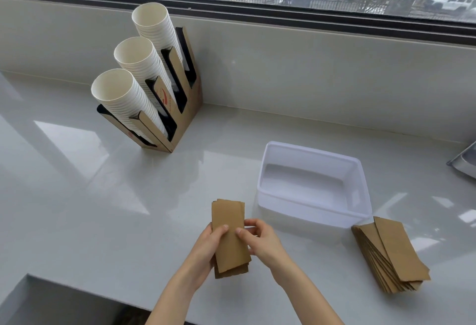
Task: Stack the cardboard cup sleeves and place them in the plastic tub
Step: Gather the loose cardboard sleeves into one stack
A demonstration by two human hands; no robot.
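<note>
Partly hidden, both hands' fingers clasp the sleeve stack, covering its edges.

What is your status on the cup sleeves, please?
Both hands, left and right, gripping one sleeve stack above the counter. Second stack lies right of the tub. Tub empty, path clear.

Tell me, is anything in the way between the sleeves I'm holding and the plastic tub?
Nothing visible. The held stack of sleeves, gripped by the left hand and right hand, sits just left of the plastic tub, which is open and looks empty. The other sleeve pile lies right of the tub, off that path.
</note>
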